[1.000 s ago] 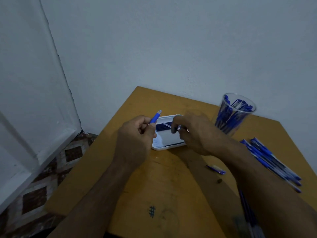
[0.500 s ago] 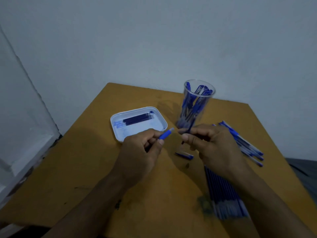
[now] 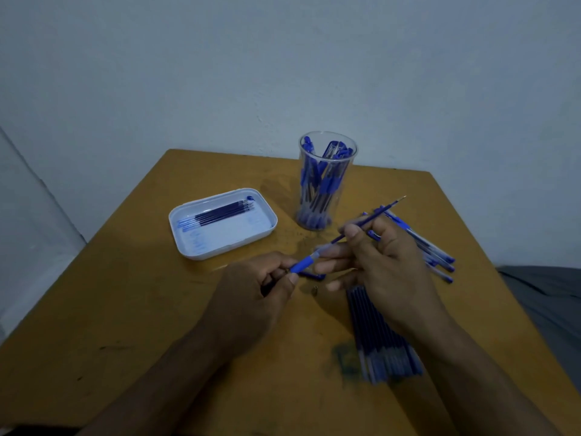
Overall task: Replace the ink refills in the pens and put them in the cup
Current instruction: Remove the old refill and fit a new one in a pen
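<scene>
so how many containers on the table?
2. A clear cup full of blue pens stands at the far side of the table; a white tray holding refills lies to its left. Nothing suggests a hidden third.

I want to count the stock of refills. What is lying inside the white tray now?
Inside the white tray lies a small bundle of dark blue refills, side by side near the far wall. Nothing covers the tray; the exact count is too blurred to tell.
</scene>
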{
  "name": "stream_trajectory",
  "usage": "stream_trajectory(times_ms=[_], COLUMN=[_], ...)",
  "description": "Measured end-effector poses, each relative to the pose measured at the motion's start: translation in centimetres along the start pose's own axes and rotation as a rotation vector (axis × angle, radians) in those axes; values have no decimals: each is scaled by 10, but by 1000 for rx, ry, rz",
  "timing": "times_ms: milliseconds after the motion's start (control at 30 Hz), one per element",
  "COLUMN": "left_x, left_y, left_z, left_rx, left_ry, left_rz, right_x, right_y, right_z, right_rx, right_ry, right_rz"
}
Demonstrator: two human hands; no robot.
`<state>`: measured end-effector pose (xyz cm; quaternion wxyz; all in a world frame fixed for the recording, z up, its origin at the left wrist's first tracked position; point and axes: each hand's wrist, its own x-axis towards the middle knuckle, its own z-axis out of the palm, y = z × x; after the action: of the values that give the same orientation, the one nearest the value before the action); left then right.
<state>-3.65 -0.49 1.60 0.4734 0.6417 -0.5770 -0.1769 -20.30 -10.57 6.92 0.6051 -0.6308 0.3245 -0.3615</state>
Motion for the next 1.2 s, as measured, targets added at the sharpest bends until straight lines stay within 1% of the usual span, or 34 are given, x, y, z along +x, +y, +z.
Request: stream_trajectory(times_ms=[133,567,667,733,800,867,1000,1067,1100,1133,1167,1200], left_x=[0,-1,-2,-3,-2,-2,-2,-1,-1,-1,-1,0], left_y=[-2,-1,0,0,0,1,2,1,0,-1,-1,-1], left_z=[2,1,2,3,3,3,3,2,1,1,1,2], left_rx=[16,6,17,18,20,23,34,3,-19,-43,-63,-73], left_ry=[4,-10,-24,-25,-17,-16,-25,-15,-9,-2,4,8], left_rz=[-18,-51,-35,-30,-34,-35,-41,-54,-60,-66,-71,-79], right_x=[-1,-4,-5,-5,-5,-5,-7,-8,-8,-8,-7,-7], right_y=[2,7,7,6,5,6,7,5,5,6,7,8], right_z=[0,-2,-4,-4,-4,-7,-5,-2,-3,-4,-5,-5], right_rx=[50,33,-15,23,93,90,-50,-114,-206,-351,-524,-695], right_ry=[17,-12,-67,-86,-45,-13,-82,-65,-41,-27,-39,-89], right_rz=[-15,-10,42,93,102,86,132,134,114,80,38,-3])
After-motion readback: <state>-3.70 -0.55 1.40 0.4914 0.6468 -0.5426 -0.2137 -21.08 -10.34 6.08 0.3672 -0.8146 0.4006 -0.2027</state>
